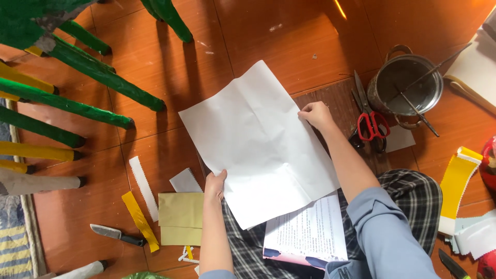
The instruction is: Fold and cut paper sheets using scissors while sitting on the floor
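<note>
While both hands hold it, large creased white paper sheet (258,139) lies over the floor. Left hand (215,186) fingers clamp near edge; right hand (316,114) fingers pinch right edge.

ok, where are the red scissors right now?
Head view, right side: the red scissors lie on the floor between the right hand and the metal pot.

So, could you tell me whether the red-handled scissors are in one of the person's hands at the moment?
No, the red-handled scissors lie on the floor beside the metal pot, while the left hand and right hand grip the white sheet.
</note>
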